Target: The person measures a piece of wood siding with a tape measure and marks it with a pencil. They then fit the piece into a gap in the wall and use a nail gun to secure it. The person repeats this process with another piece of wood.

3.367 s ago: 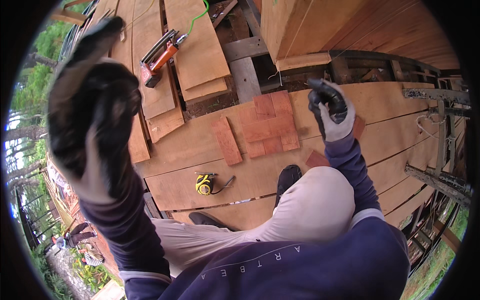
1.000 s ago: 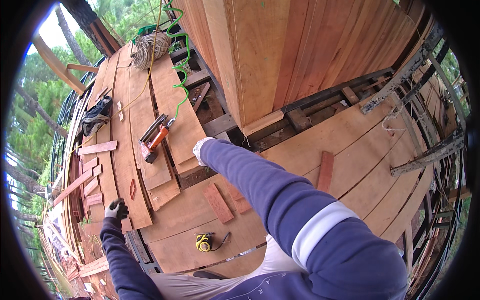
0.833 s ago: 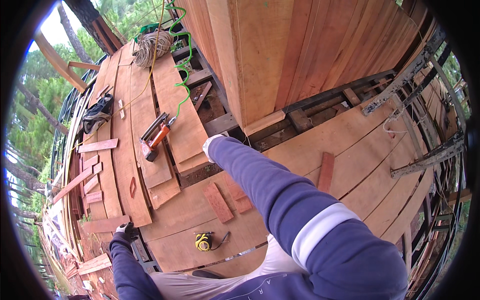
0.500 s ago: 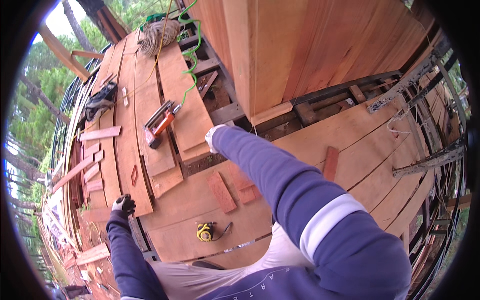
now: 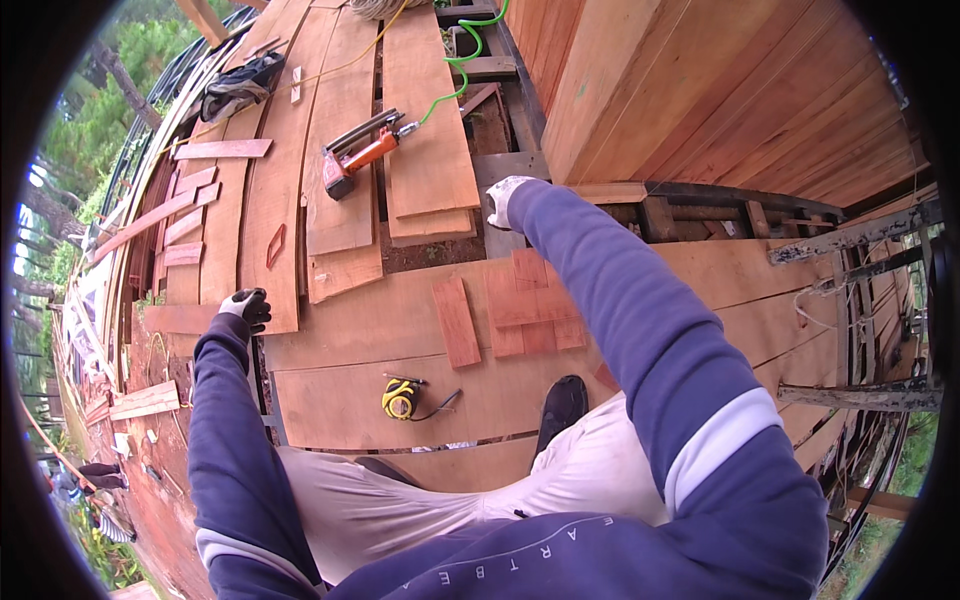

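Note:
My left hand (image 5: 247, 308), in a white glove with dark fingers, hovers over the end of a deck board (image 5: 272, 270). Its fingers are loosely bent and apart, with nothing seen in them. To the right, my right hand (image 5: 508, 203) in a whitish glove reaches over the gap beside the wooden wall's corner. Its fingers point down and are mostly hidden. Below it, several short reddish wood pieces (image 5: 540, 305) lie overlapping on a wide board, with a single short piece (image 5: 457, 322) beside them. A yellow tape measure (image 5: 399, 399) lies nearer to me.
An orange nail gun (image 5: 360, 157) on a green coiled air hose (image 5: 460, 75) lies on the far boards. Further left are a dark bag (image 5: 240, 87) and scattered offcuts (image 5: 184, 228). Open gaps show joists beside the plank wall (image 5: 720, 100). Metal posts (image 5: 860, 397) stand right.
My view has shifted, so the boards and nail gun sit lower and further right. My right hand has moved from the board's end to over the gap by the wall. More stacked wood pieces show.

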The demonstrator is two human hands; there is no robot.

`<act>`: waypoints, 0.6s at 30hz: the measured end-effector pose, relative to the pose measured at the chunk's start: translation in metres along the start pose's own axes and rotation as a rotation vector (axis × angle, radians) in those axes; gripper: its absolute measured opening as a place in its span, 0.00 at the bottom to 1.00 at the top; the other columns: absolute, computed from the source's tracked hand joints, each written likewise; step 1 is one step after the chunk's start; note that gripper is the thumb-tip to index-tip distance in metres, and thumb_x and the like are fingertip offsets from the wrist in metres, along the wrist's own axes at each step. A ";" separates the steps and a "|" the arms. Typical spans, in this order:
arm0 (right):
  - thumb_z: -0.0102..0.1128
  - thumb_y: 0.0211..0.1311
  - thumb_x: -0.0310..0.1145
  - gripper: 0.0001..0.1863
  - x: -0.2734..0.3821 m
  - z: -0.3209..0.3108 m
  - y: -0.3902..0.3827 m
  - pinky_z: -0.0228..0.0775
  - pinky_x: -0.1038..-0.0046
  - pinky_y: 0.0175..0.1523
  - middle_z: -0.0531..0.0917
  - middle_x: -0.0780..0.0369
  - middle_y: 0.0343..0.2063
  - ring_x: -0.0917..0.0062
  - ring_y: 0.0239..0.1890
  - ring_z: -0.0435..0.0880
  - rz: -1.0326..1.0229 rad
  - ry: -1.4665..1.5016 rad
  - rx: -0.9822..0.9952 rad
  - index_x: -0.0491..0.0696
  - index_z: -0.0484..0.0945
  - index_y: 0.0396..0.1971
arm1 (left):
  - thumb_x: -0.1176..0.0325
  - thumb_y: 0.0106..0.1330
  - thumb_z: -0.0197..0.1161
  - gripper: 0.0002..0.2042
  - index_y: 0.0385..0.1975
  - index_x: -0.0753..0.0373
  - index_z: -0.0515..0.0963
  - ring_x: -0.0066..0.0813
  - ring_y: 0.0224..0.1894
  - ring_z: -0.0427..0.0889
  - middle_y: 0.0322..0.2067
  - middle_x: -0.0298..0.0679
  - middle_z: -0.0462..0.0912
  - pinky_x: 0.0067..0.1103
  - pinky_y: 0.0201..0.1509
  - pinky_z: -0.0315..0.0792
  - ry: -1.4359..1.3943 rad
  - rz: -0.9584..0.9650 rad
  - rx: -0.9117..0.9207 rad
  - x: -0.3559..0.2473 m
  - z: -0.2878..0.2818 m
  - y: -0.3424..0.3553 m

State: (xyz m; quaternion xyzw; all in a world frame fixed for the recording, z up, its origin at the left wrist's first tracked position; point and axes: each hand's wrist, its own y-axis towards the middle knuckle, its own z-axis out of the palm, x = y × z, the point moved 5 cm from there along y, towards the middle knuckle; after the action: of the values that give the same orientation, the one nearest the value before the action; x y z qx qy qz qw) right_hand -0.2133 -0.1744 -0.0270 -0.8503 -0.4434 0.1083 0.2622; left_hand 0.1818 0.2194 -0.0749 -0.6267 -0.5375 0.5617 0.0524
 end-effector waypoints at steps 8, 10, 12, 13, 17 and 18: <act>0.56 0.58 0.48 0.28 0.006 0.000 -0.006 0.65 0.67 0.63 0.76 0.54 0.55 0.64 0.58 0.74 -0.030 -0.044 -0.003 0.45 0.74 0.54 | 0.56 0.63 0.63 0.14 0.45 0.51 0.77 0.30 0.33 0.82 0.34 0.34 0.82 0.29 0.35 0.74 0.007 0.017 0.015 -0.010 0.008 0.001; 0.56 0.59 0.48 0.28 0.006 -0.001 -0.007 0.65 0.67 0.63 0.76 0.54 0.56 0.64 0.58 0.74 -0.026 -0.047 0.028 0.45 0.74 0.54 | 0.56 0.63 0.63 0.14 0.46 0.51 0.77 0.30 0.33 0.82 0.34 0.34 0.82 0.29 0.36 0.75 0.009 0.033 0.038 -0.011 0.008 0.000; 0.56 0.59 0.48 0.28 0.007 -0.001 -0.008 0.65 0.67 0.63 0.76 0.54 0.56 0.64 0.58 0.74 -0.028 -0.045 0.027 0.45 0.74 0.54 | 0.56 0.62 0.63 0.14 0.46 0.51 0.77 0.30 0.34 0.83 0.35 0.35 0.83 0.29 0.36 0.75 0.011 0.029 0.045 -0.009 0.005 -0.002; 0.56 0.59 0.48 0.28 0.007 0.000 -0.008 0.65 0.67 0.63 0.75 0.54 0.56 0.63 0.59 0.74 -0.029 -0.044 0.011 0.45 0.74 0.54 | 0.56 0.62 0.63 0.14 0.46 0.51 0.77 0.30 0.34 0.83 0.35 0.35 0.83 0.29 0.36 0.75 0.014 0.019 0.040 -0.011 0.007 -0.003; 0.56 0.59 0.48 0.28 0.009 0.000 -0.005 0.64 0.67 0.64 0.75 0.54 0.56 0.64 0.59 0.73 -0.038 -0.075 0.022 0.45 0.74 0.54 | 0.56 0.62 0.64 0.14 0.45 0.51 0.77 0.30 0.33 0.82 0.34 0.35 0.83 0.29 0.36 0.75 0.034 0.012 0.008 -0.013 0.010 -0.007; 0.56 0.59 0.48 0.28 0.010 0.000 -0.004 0.64 0.67 0.64 0.75 0.55 0.56 0.64 0.59 0.73 -0.039 -0.065 0.030 0.45 0.74 0.54 | 0.56 0.62 0.64 0.13 0.44 0.51 0.77 0.30 0.33 0.82 0.34 0.35 0.83 0.29 0.36 0.75 0.037 0.017 0.001 -0.012 0.009 -0.007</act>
State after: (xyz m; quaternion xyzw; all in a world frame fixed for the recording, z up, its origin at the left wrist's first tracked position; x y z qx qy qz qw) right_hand -0.2100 -0.1640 -0.0241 -0.8334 -0.4667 0.1374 0.2622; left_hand 0.1731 0.2085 -0.0652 -0.6414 -0.5309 0.5508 0.0581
